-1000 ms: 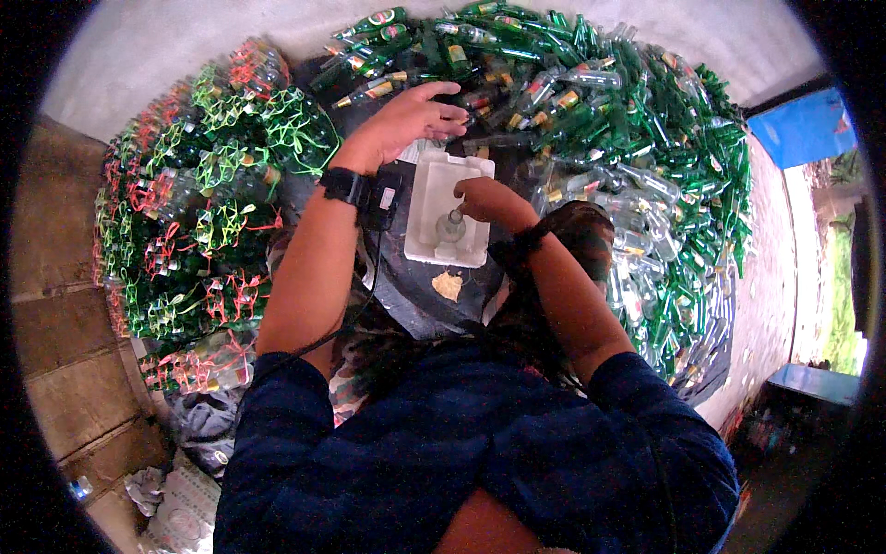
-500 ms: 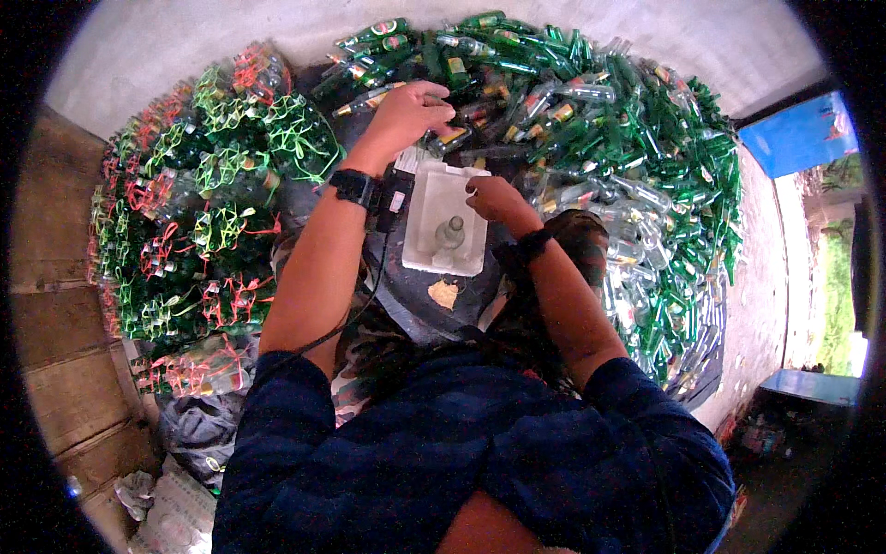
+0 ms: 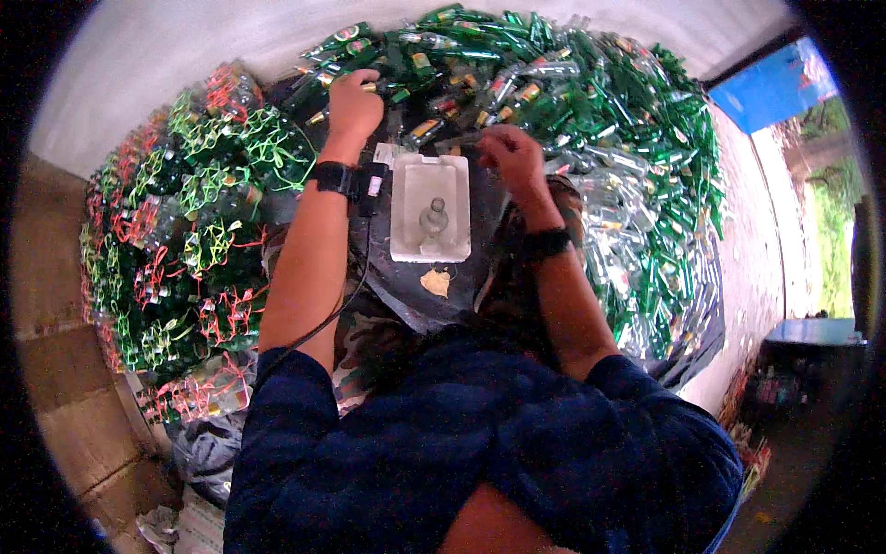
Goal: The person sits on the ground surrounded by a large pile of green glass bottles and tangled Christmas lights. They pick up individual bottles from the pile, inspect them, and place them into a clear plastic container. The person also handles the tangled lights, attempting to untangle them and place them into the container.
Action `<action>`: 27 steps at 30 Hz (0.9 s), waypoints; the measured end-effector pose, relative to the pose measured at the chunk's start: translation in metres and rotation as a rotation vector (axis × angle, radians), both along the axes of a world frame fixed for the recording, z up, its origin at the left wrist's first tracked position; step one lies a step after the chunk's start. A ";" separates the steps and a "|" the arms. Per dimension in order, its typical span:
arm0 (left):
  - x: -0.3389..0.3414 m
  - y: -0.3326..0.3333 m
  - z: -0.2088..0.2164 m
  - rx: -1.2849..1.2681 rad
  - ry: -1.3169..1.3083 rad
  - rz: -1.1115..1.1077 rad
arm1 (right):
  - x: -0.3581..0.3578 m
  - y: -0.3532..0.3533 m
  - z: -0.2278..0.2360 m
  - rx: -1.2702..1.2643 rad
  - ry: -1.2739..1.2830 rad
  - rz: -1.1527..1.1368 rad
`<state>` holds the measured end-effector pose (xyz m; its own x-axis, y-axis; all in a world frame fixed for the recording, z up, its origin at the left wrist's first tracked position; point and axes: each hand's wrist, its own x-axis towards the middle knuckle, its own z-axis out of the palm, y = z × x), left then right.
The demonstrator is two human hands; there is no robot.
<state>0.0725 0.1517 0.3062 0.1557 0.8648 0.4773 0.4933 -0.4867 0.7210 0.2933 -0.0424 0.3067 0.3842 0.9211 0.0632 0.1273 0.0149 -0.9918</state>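
At the far left edge of the bottle pile, my left hand (image 3: 356,106) is curled over a lying glass bottle (image 3: 370,88) with a gold-coloured end; most of the bottle is hidden. My right hand (image 3: 513,159) hovers above the pile's near edge, right of the white foam tray, fingers bent together. Beside its fingertips shows a greyish, clear bottle (image 3: 454,144); whether the hand grips it is unclear. Between my forearms lies the shallow white tray (image 3: 401,198). A clear bottle (image 3: 434,218) stands in its near part.
Green and clear bottles (image 3: 628,175) are heaped from the far side round to the right. Bottles bundled with red and green ties (image 3: 198,212) stack up on the left. A cable (image 3: 362,277) runs along my left arm; a dry leaf (image 3: 435,283) lies near the tray.
My left hand has shifted left, from above the bottles onto the lying one. The right hand has moved from the tray's edge outward to the right and farther away. The view has tilted slightly.
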 end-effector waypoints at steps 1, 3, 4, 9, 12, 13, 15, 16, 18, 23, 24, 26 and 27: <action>0.001 -0.001 0.002 -0.016 0.025 -0.011 | 0.014 -0.010 0.006 0.087 -0.025 -0.042; 0.001 -0.013 0.013 -0.042 0.113 -0.043 | 0.047 -0.032 0.016 0.210 -0.087 -0.109; -0.002 -0.020 0.019 -0.133 0.164 -0.046 | 0.062 -0.047 0.026 0.242 -0.126 -0.131; -0.022 -0.026 0.017 -0.293 0.106 -0.204 | 0.129 -0.126 0.004 0.140 -0.070 -0.379; -0.026 -0.037 0.020 -0.284 0.323 -0.233 | 0.160 -0.181 -0.060 -0.104 -0.193 -0.530; -0.028 -0.043 0.020 -0.281 0.344 -0.250 | 0.161 -0.196 -0.078 -0.176 -0.121 -0.537; -0.029 -0.052 0.021 -0.274 0.386 -0.286 | 0.162 -0.228 -0.117 -0.288 -0.058 -0.523; -0.030 -0.055 0.020 -0.296 0.390 -0.293 | 0.165 -0.245 -0.138 -0.329 -0.068 -0.504; -0.035 -0.055 0.016 -0.340 0.403 -0.297 | 0.164 -0.269 -0.174 -0.490 0.014 -0.485; -0.046 -0.060 0.018 -0.405 0.377 -0.277 | 0.162 -0.327 -0.284 -0.497 0.246 -0.397; -0.051 -0.062 0.023 -0.406 0.355 -0.303 | 0.149 -0.331 -0.291 -0.593 0.390 -0.518; -0.063 -0.064 0.033 -0.405 0.298 -0.349 | 0.142 -0.340 -0.295 -0.488 0.602 -0.329; -0.065 -0.062 0.042 -0.383 0.328 -0.360 | 0.142 -0.341 -0.303 -0.627 0.473 -0.368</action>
<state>0.0074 0.0893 0.3478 0.5554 0.8313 0.0209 0.5720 -0.4001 0.7160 0.4349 -0.3830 0.0035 0.5224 0.5443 -0.6564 -0.4110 -0.5137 -0.7531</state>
